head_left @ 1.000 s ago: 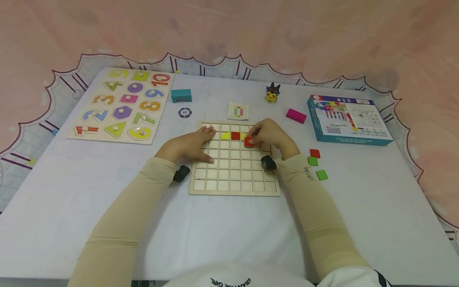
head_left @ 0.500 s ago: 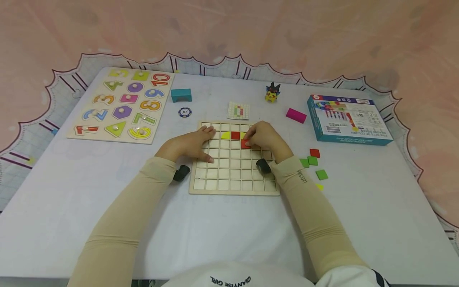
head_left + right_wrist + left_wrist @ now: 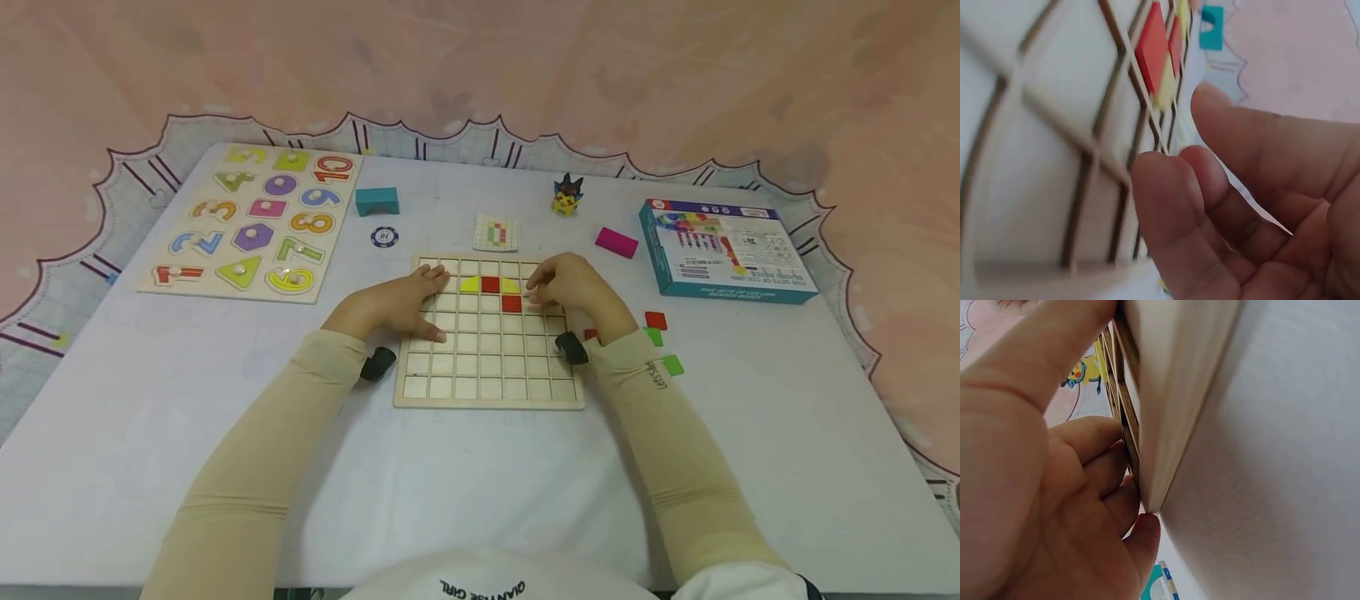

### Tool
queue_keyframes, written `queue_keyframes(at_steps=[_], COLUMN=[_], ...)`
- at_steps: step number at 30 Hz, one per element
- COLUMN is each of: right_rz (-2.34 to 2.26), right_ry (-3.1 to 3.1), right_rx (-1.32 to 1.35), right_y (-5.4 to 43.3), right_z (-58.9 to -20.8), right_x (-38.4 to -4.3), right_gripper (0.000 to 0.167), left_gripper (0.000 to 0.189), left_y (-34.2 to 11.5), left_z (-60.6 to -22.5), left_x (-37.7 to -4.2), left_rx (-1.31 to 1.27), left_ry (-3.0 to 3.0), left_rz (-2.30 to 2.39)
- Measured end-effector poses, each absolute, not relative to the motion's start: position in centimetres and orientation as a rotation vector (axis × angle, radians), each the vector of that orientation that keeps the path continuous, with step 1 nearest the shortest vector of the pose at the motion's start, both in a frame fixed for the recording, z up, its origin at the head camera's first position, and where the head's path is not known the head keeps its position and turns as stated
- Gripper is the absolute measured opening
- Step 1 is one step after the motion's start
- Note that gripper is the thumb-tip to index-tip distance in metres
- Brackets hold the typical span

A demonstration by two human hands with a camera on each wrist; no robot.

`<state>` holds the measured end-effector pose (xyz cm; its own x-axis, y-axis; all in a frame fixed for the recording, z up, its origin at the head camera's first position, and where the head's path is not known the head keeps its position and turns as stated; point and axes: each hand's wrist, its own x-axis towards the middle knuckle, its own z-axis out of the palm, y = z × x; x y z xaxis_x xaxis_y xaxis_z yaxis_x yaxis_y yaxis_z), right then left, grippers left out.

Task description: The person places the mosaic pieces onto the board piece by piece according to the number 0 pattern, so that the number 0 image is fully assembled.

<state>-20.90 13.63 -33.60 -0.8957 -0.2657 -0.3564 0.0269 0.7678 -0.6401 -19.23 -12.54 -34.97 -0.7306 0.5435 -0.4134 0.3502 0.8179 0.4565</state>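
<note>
A wooden grid board (image 3: 480, 367) lies in front of the person. Two red tiles, one in the upper row (image 3: 490, 285) and one just below and right of it (image 3: 512, 304), sit in its cells with two yellow tiles (image 3: 469, 285). The left hand (image 3: 393, 304) rests on the board's left edge, fingers spread; in the left wrist view its fingertips touch the board's side (image 3: 1172, 400). Over the upper right cells hovers the right hand (image 3: 576, 292). Seen from the right wrist, its thumb and fingers are apart with nothing between them, near the lower red tile (image 3: 1152, 53).
Loose red (image 3: 656, 320) and green tiles (image 3: 672, 365) lie right of the board, partly behind the right sleeve. Beyond the board is a small pattern card (image 3: 496, 232). A number puzzle (image 3: 247, 208) lies left, a box (image 3: 727, 250) right, with a small figurine (image 3: 567, 196) at the back.
The right hand has set the red tile into a cell beneath the right yellow tile, let go and moved off to the right. The left hand has stayed on the board.
</note>
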Motion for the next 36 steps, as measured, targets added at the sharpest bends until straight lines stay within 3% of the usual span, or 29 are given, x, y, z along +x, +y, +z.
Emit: queue_keyframes(at_steps=[19,36], right_rz=[-0.674,-0.659], right_ry=[2.511,2.531], right_rx=[-0.183,-0.185], right_y=[20.5,21.0], right_z=[-33.3,-34.2], right_x=[-18.4,-16.9], right_gripper=[0.019,0.028], left_gripper=[0.1,0.099], left_y=[-12.5,-12.6], left_z=[-35.5,-35.2], left_x=[-19.4,-19.2], left_rx=[0.66,0.664], left_ry=[2.451,2.448], left_rz=[0.491,0.5])
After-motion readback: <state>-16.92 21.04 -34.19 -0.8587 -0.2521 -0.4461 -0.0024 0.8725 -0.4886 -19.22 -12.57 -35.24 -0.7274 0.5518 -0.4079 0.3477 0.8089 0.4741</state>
